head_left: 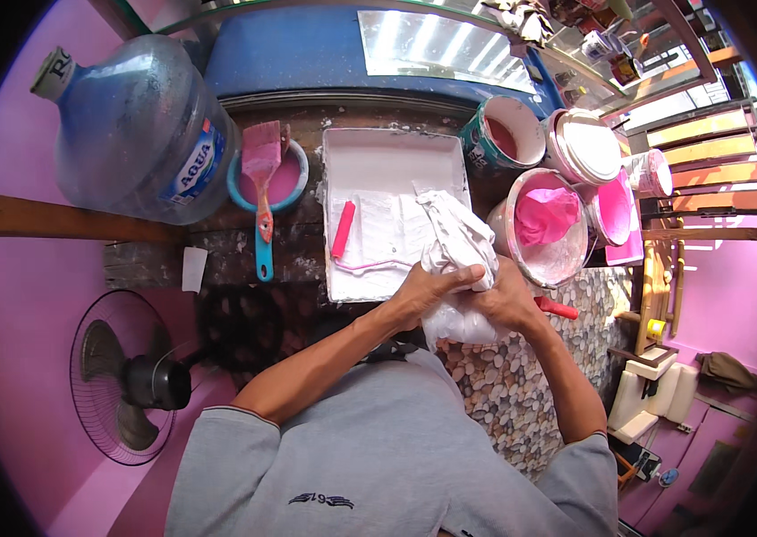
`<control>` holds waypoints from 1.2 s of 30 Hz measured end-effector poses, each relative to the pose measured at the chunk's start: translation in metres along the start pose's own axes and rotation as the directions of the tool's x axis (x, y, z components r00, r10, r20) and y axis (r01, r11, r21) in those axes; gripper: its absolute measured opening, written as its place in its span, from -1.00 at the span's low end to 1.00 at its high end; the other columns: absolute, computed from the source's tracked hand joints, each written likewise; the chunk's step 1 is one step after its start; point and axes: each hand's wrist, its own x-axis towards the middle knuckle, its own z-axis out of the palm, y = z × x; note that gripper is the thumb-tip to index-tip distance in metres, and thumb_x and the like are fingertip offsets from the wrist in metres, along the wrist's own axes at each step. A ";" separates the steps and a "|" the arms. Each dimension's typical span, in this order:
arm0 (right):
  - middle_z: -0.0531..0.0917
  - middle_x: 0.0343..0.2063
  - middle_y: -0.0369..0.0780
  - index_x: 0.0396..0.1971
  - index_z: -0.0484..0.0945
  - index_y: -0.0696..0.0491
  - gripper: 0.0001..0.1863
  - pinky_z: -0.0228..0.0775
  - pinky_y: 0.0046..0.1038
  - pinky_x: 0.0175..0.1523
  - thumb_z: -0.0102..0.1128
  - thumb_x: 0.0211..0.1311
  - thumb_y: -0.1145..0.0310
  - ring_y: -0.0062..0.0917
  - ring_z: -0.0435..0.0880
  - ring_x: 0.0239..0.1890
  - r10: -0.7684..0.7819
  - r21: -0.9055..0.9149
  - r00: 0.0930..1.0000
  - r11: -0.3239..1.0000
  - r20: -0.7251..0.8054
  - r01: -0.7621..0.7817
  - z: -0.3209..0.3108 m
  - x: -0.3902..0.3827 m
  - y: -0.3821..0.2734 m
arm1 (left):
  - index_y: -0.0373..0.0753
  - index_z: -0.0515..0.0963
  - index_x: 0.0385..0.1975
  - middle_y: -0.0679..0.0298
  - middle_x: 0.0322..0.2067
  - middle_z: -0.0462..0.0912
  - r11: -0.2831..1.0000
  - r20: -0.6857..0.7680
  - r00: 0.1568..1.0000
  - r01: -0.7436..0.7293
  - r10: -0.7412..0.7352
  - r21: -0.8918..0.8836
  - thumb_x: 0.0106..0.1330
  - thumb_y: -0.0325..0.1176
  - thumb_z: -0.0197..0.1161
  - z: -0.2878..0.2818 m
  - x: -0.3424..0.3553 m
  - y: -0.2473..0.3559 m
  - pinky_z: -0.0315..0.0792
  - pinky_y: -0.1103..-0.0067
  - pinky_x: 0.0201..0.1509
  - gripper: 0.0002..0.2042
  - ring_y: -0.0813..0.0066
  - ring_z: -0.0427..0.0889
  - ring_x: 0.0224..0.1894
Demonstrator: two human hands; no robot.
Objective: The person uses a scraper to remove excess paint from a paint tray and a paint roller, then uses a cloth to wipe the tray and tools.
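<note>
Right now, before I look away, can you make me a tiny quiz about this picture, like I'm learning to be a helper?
1. Pick one: what are both hands holding?
a) a paint can
b) a crumpled white bundle
c) a fan

2. True or false: the big clear water bottle is farther left than the white paint tray.

3. Fill in the gap: a ____ with a turquoise handle lies across the blue-rimmed pot.

Key:
1. b
2. True
3. paintbrush
</note>
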 end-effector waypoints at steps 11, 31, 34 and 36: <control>0.58 -0.12 -0.05 0.14 0.26 0.25 -0.19 0.35 -0.35 0.12 0.34 -0.16 0.22 -0.40 0.56 -0.05 0.026 -0.290 0.997 0.956 -0.074 -0.046 0.014 0.017 0.007 | -0.35 0.54 -0.18 0.29 -0.29 0.60 0.999 -0.117 0.992 -0.041 0.044 0.032 0.09 -0.43 0.21 -0.028 0.007 -0.010 0.46 0.59 -0.19 -0.72 0.57 0.54 -0.29; 0.64 -0.39 -0.24 -0.26 0.59 0.18 -0.77 0.47 -0.54 -0.28 0.22 0.05 0.43 -0.57 0.62 -0.39 0.358 0.528 0.931 0.806 -0.076 -0.267 -0.009 0.058 0.014 | -0.61 0.40 -0.06 -0.12 -0.21 0.57 0.826 -0.286 0.944 0.027 0.164 0.563 0.14 0.10 0.28 -0.001 0.002 0.018 0.44 0.42 0.03 -0.27 0.18 0.59 -0.12; 0.62 -0.44 -0.25 -0.35 0.58 0.13 -0.87 0.47 -0.57 -0.37 0.21 0.08 0.45 -0.58 0.61 -0.48 0.392 0.768 0.919 0.579 0.032 -0.273 -0.009 0.054 0.032 | -0.53 0.36 0.00 -0.04 -0.19 0.55 0.823 -0.302 0.946 0.261 -0.115 0.504 0.16 0.19 0.23 -0.020 -0.006 0.052 0.48 0.48 -0.09 -0.23 0.38 0.60 -0.16; 0.62 -0.44 -0.25 -0.34 0.58 0.12 -0.87 0.45 -0.57 -0.36 0.20 0.10 0.44 -0.57 0.60 -0.48 0.325 0.744 0.946 0.629 0.013 -0.226 -0.004 0.053 0.051 | -0.44 0.47 -0.10 0.09 -0.28 0.60 0.926 -0.284 0.952 0.207 -0.116 0.316 0.07 0.17 0.32 -0.032 0.010 0.027 0.49 0.49 -0.12 -0.30 0.41 0.62 -0.21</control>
